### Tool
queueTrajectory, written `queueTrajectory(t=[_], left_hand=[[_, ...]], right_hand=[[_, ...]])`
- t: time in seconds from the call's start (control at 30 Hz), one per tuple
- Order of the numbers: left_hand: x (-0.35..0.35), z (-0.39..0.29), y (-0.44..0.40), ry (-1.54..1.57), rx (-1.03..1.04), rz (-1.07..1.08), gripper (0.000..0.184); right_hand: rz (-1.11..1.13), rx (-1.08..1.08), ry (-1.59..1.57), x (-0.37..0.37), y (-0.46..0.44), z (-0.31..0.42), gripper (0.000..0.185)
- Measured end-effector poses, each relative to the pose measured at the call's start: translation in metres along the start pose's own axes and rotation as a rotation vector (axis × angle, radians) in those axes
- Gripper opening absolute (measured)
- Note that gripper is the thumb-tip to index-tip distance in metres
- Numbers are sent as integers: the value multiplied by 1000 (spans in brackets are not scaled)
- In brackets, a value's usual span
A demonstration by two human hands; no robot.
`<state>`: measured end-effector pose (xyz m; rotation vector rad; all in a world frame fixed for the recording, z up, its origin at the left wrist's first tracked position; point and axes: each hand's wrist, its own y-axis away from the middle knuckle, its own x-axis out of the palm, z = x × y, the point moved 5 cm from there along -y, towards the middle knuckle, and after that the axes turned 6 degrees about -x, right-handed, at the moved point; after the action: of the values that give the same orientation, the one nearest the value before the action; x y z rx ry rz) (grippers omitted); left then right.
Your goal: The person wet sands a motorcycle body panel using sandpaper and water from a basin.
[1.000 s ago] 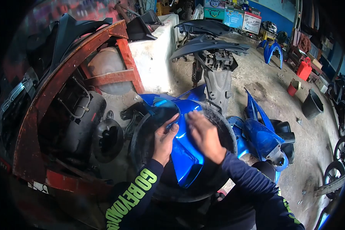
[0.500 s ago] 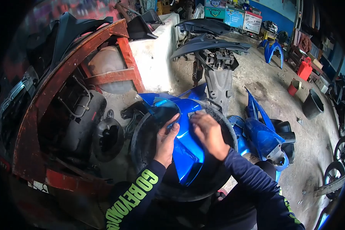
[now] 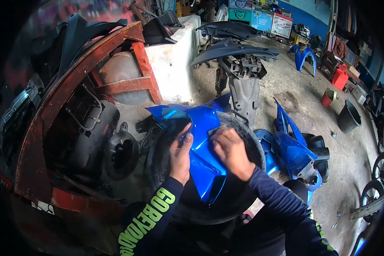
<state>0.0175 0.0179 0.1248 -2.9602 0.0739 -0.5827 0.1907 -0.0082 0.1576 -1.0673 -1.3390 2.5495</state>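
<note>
A glossy blue motorcycle fairing panel (image 3: 205,147) is held tilted over a round black basin (image 3: 200,215). My left hand (image 3: 181,160) grips its left edge, thumb on the near side and fingers partly behind it. On the panel's right side, my right hand (image 3: 232,151) has its fingers bent and pinched together against the blue surface. A small grey piece, apparently sandpaper, is in those fingers, mostly hidden by them now.
More blue fairing parts (image 3: 292,149) lie on the floor right of the basin. Ahead stands a stripped motorcycle frame (image 3: 245,91). A rusty red metal frame (image 3: 42,123) is at left, beside a black tank (image 3: 96,132). A dark bucket (image 3: 349,116) stands far right.
The panel and my left hand have shifted slightly left and down. My right hand has slid a little down along the panel, its fingers curling more.
</note>
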Motion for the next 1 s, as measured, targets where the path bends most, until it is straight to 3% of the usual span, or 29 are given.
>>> queueTrajectory(t=[0.1,0.13,0.27,0.37,0.5,0.63,0.77,0.9,1.0], left_hand=[[1,5,-4,11,2,17,50],[0,9,-3,3,-16,13,50],[1,5,-1,30,9,-8,49],[5,6,-3,31,31,7,47],[4,3,1,10,49,-4,46],[4,2,-4,-63,106,28,44],[6,-9,2,-109,171,26,46],[4,-7,-4,-113,165,60,45],[6,-11,-1,-120,189,31,45]], right_hand=[[40,-156,-72,17,11,42,15],[91,-131,-49,12,11,33,15],[-70,37,41,4,-1,2,10],[29,-177,-84,12,0,47,10],[-58,38,-72,-5,-5,-7,12],[-4,-127,-105,10,8,37,10],[-161,32,-20,-5,-4,-3,10],[-33,-141,-78,9,10,27,10],[-126,125,-11,-2,1,-24,11]])
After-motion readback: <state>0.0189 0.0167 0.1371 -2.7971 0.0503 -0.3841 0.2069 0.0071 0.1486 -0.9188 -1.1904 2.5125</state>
